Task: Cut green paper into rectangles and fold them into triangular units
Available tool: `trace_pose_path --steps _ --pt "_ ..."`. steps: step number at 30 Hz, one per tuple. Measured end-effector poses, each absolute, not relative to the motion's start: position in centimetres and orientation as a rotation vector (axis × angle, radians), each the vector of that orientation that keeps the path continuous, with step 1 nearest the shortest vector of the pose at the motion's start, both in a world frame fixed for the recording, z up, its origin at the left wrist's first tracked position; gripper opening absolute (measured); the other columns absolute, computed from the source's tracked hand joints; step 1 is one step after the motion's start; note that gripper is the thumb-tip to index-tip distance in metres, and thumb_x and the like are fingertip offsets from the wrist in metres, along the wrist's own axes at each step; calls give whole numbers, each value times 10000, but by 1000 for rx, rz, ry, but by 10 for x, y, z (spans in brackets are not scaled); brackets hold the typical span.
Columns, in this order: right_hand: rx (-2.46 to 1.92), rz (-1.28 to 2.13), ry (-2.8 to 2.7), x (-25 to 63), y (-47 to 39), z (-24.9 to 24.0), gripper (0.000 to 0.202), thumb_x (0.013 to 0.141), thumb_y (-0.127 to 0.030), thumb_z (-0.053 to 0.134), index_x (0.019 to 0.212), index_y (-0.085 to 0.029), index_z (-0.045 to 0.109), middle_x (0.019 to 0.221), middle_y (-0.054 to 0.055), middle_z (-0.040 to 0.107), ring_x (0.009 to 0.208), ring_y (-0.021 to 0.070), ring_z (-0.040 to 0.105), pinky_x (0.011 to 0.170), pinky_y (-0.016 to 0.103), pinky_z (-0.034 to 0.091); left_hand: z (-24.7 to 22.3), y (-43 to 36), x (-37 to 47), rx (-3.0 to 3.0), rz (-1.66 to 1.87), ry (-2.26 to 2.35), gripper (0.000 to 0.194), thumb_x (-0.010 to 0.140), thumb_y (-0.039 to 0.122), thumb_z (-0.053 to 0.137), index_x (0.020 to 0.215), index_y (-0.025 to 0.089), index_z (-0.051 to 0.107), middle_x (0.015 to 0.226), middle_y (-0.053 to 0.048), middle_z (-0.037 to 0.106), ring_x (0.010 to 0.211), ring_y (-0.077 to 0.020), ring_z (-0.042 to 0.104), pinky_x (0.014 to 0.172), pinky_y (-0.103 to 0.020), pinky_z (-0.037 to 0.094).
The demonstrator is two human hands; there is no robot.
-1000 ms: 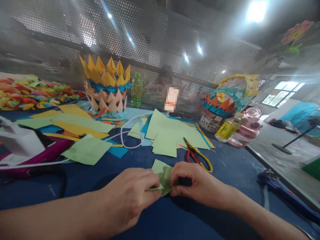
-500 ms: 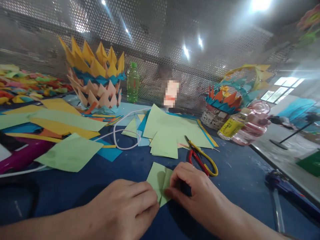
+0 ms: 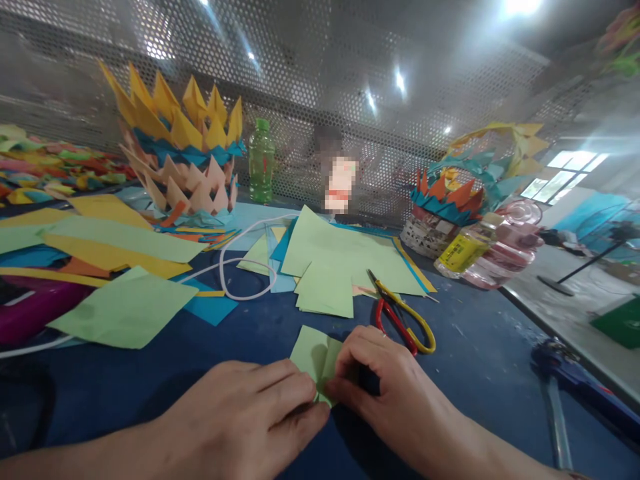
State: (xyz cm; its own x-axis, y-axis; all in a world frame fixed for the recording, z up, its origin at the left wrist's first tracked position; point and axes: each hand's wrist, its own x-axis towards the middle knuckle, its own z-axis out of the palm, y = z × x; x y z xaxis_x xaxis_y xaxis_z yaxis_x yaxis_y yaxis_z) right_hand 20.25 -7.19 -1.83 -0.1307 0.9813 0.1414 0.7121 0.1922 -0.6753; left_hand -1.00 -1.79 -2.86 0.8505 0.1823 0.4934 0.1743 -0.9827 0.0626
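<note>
Change: left thumb reaches farther right than half a second ago.
Green bottle [image 3: 261, 163]: upright, capped; contents unclear.
Green paper [image 3: 309, 350]: on blue table [image 3: 490, 360], between hands; crease runs away from person; long axis hidden.
Left hand [image 3: 245, 413]: fingers together on paper; cannot tell if gripping.
Right hand [image 3: 385, 387]: thumb and forefinger pinch paper's right flap.

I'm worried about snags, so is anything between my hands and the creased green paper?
Nothing visible is: your left hand and right hand both touch the creased green paper directly. The red-and-yellow scissors lie just beyond the right hand, not between.
</note>
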Motion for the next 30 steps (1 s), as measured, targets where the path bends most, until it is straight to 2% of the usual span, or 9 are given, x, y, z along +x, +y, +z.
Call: trace_pose_path --steps 5,10,18,20,22,23,25,27,30 --pt "-1584 607 -1915 201 -72 -15 255 752 4 703 701 -192 548 763 -44 573 732 116 532 639 236 385 -33 -17 -10 3029 761 279 402 1023 155 224 953 214 615 791 21 611 673 -145 547 551 -283 361" --pt "-1584 604 -1922 202 -72 -15 261 745 1 716 708 -192 545 774 -47 580 751 116 538 661 238 389 -32 -18 -10 3032 681 319 336 1008 152 262 1016 227 589 836 28 620 724 -139 561 590 -260 381" --pt "-1592 608 -1925 205 -73 -16 251 763 -35 741 712 -195 553 778 -50 582 756 116 543 676 243 393 -32 -16 -13 2969 659 239 291 901 103 382 1064 231 587 849 10 645 720 -148 596 605 -233 449" --pt "-1576 607 -1930 205 -73 -16 244 770 -37 737 719 -196 559 783 -50 586 767 118 546 686 244 398 -25 -15 -16 2883 733 235 355 865 75 400 1122 240 580 956 -10 669 811 -150 632 663 -217 491" --pt "-1552 609 -1939 205 -74 -16 232 782 -43 734 732 -198 568 794 -48 596 786 122 552 703 246 405 -16 -12 -18 2780 791 281 468 818 29 386 1196 250 551 1138 -30 652 1007 -157 635 803 -205 517" --pt "-1545 610 -1943 205 -74 -16 230 785 -45 735 735 -198 570 797 -46 600 793 124 553 709 248 408 -11 -9 -18 2732 783 314 511 796 14 381 1222 249 535 1226 -35 622 1121 -160 602 897 -206 503" --pt "-1542 611 -1950 205 -74 -15 232 787 -46 736 732 -197 568 794 -43 600 796 128 553 710 250 410 -3 -2 -17 2666 683 340 540 761 -12 370 1210 241 533 1284 -35 587 1213 -156 551 1000 -222 463" --pt "-1548 607 -1952 205 -73 -15 243 780 -40 739 724 -196 562 788 -42 593 790 129 549 708 252 408 1 6 -14 2620 550 322 449 780 -22 403 1108 230 577 1236 -36 601 1176 -155 561 1003 -235 466" --pt "-1567 590 -1966 205 -72 -13 248 771 -42 749 714 -191 558 778 -42 578 778 130 539 706 258 400 -1 16 -8 2557 552 254 336 854 -37 422 967 209 621 1045 -31 661 1034 -150 608 979 -283 469"
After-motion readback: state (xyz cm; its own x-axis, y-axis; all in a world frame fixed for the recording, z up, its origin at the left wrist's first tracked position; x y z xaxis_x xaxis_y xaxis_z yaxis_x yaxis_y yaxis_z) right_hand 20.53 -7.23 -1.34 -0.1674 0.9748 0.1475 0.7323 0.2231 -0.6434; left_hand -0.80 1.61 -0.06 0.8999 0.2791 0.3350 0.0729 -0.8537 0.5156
